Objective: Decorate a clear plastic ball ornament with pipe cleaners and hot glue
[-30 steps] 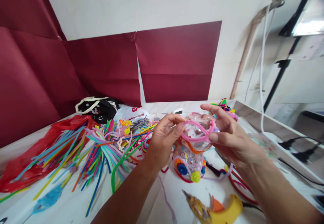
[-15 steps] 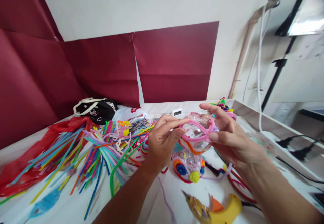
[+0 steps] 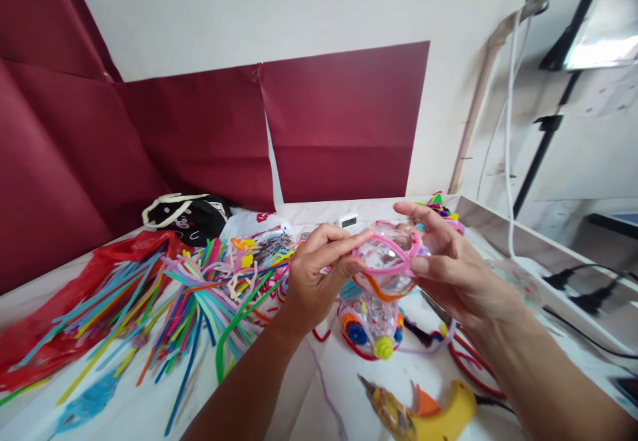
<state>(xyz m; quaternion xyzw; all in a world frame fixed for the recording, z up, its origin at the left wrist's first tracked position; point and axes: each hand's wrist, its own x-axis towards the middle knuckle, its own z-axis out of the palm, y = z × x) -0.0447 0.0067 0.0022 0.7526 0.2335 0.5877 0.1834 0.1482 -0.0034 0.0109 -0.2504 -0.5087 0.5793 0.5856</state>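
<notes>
A pink pipe cleaner [image 3: 395, 271], bent into a crossing loop shape, lies along a clear plastic piece [image 3: 383, 255] held up between my hands. My left hand [image 3: 319, 275] pinches its left end between thumb and fingers. On the other side, my right hand [image 3: 456, 271] grips it with the thumb in front, index finger raised. An orange strip [image 3: 381, 290] runs under the pink one. Just below stands a clear plastic bottle craft [image 3: 371, 318] with blue and orange round discs and a yellow-green cap [image 3: 383, 348].
Bundles of coloured pipe cleaners [image 3: 199, 308] spread over the left side, partly on a red plastic bag [image 3: 100, 265]. A black bag [image 3: 187, 218] sits behind. In front lies a yellow crescent craft [image 3: 448, 418]. Black plugs [image 3: 593, 298] and cables occupy the right edge.
My left thumb and fingers have shifted slightly at the pink pipe cleaner's left end. The right hand is almost still, and the view has drifted a little.
</notes>
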